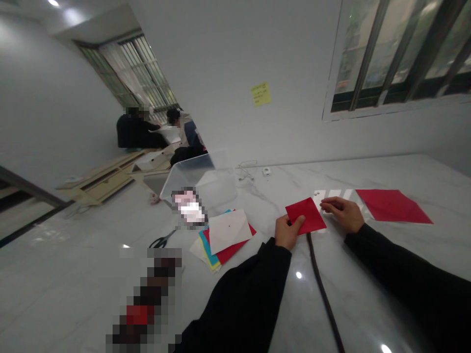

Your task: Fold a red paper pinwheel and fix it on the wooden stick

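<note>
My left hand (286,232) grips a small red paper square (306,216) over the white marbled surface (73,289), thumb on top. My right hand (346,214) is curled just beside the square's right edge, but I can't tell whether its fingertips pinch anything; a larger red sheet (394,206) lies beyond it.
</note>
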{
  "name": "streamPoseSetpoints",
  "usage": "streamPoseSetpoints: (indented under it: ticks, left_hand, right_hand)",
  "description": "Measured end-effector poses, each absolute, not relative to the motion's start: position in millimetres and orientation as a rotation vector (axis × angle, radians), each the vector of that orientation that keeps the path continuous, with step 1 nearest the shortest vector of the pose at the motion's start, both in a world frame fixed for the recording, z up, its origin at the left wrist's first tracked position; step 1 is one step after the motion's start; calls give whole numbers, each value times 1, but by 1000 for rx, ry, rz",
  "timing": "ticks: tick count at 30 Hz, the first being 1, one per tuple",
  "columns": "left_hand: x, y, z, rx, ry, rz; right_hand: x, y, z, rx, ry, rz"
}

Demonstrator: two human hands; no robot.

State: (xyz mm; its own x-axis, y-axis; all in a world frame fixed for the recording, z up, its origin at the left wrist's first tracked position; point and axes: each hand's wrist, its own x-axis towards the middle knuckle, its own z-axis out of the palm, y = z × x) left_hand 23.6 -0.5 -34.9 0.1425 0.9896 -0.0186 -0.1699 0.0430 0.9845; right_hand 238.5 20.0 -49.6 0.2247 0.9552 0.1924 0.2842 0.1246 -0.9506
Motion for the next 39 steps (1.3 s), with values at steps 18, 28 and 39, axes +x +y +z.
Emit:
streamPoseSetpoints:
  ticks: [18, 28, 39]
  left_hand:
    - [25, 0, -36, 1196, 1052, 1198]
    - [25, -2, -32, 1211, 1033, 1194]
    - [25, 2, -32, 1181, 992, 1167]
  right_hand:
    - [201, -29, -24, -1134, -1614, 309]
    - [202, -22, -35, -1148, -1701, 388]
    - [200, -19, -34, -1184, -1717, 469]
